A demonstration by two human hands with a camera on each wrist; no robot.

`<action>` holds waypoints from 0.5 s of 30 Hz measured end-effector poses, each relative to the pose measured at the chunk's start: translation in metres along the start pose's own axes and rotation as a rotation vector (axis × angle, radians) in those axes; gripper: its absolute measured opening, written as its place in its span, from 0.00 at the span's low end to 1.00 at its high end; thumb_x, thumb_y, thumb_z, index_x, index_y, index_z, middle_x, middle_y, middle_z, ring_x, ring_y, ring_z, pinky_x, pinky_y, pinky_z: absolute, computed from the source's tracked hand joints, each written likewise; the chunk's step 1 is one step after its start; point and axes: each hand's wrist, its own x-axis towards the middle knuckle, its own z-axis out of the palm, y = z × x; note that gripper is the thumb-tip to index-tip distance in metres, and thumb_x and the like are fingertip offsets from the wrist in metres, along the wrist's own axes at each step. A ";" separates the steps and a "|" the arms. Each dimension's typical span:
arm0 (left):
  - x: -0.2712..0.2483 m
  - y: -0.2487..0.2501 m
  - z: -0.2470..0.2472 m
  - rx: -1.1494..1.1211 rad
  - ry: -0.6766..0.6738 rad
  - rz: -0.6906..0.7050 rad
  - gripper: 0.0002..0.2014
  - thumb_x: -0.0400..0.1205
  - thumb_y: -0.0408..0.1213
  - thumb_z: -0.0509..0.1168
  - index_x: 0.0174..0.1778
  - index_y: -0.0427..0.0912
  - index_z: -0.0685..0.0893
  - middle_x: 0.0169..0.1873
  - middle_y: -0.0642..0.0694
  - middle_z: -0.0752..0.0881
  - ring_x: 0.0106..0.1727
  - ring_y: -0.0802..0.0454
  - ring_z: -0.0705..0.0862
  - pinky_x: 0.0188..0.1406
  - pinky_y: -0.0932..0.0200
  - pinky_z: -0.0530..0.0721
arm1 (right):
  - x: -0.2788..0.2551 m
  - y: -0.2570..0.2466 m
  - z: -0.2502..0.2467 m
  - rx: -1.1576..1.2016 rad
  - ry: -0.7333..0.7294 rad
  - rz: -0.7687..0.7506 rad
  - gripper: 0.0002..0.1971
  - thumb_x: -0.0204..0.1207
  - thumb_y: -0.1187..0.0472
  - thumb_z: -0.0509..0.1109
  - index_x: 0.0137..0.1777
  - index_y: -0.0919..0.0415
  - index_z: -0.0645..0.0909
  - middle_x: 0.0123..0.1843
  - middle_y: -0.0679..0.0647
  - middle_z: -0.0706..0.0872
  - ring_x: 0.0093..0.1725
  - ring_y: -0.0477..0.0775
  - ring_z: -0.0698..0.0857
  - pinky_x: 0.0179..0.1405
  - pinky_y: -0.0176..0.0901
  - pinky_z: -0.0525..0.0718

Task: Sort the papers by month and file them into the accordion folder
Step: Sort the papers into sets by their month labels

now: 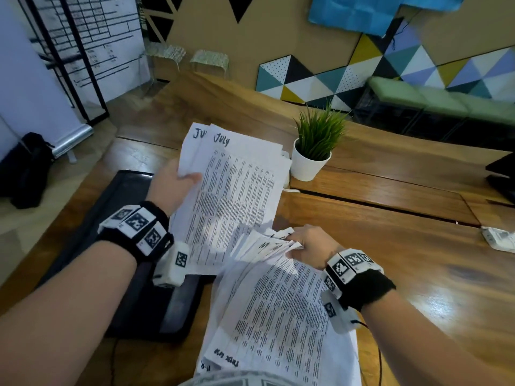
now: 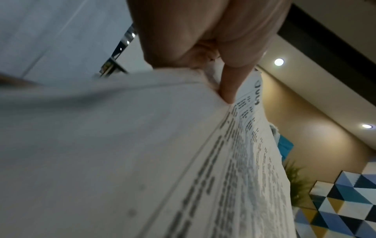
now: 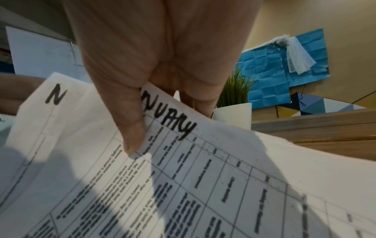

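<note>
My left hand (image 1: 178,179) grips a few printed sheets marked "July" (image 1: 237,185) by their left edge and holds them up over the table; its thumb (image 2: 227,87) presses on the top sheet (image 2: 254,153). My right hand (image 1: 306,245) pinches the fanned top corners of a second stack of papers (image 1: 278,310) that lies near the front edge. Under its thumb (image 3: 130,128) a sheet reads "…NUARY" (image 3: 175,125), and another starts with "N". The dark accordion folder (image 1: 133,274) lies flat at the left, below my left forearm.
A potted green plant (image 1: 315,151) in a white pot stands just behind the July sheets. The wooden table (image 1: 390,246) stretches to the right, with a small white item (image 1: 498,238) at its right edge and a dark object (image 1: 501,176) farther back.
</note>
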 end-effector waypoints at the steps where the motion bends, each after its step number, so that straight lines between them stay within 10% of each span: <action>1: 0.003 0.005 -0.008 0.021 0.026 0.029 0.07 0.79 0.37 0.68 0.52 0.43 0.84 0.51 0.39 0.88 0.52 0.39 0.86 0.55 0.37 0.84 | 0.005 -0.002 -0.002 0.003 0.013 -0.005 0.15 0.77 0.56 0.68 0.62 0.56 0.82 0.58 0.52 0.84 0.61 0.53 0.79 0.67 0.52 0.74; 5: 0.005 0.028 -0.034 0.072 0.125 0.105 0.10 0.80 0.41 0.67 0.53 0.40 0.85 0.48 0.38 0.89 0.49 0.39 0.87 0.52 0.39 0.86 | 0.017 -0.007 -0.007 -0.067 0.086 0.009 0.19 0.77 0.58 0.68 0.68 0.57 0.78 0.74 0.55 0.72 0.74 0.58 0.68 0.74 0.49 0.62; 8: 0.007 0.045 -0.052 0.078 0.215 0.173 0.12 0.83 0.40 0.65 0.55 0.37 0.85 0.37 0.45 0.86 0.37 0.50 0.84 0.38 0.62 0.83 | 0.017 -0.004 -0.007 -0.048 0.222 -0.009 0.17 0.74 0.59 0.72 0.63 0.56 0.83 0.79 0.53 0.65 0.78 0.58 0.63 0.77 0.51 0.57; 15: -0.003 0.063 -0.093 0.026 0.355 0.215 0.15 0.82 0.42 0.62 0.27 0.49 0.74 0.16 0.56 0.75 0.17 0.67 0.72 0.15 0.75 0.65 | -0.049 -0.017 -0.026 0.132 0.339 -0.037 0.13 0.72 0.65 0.74 0.56 0.56 0.87 0.58 0.51 0.87 0.58 0.49 0.82 0.63 0.37 0.74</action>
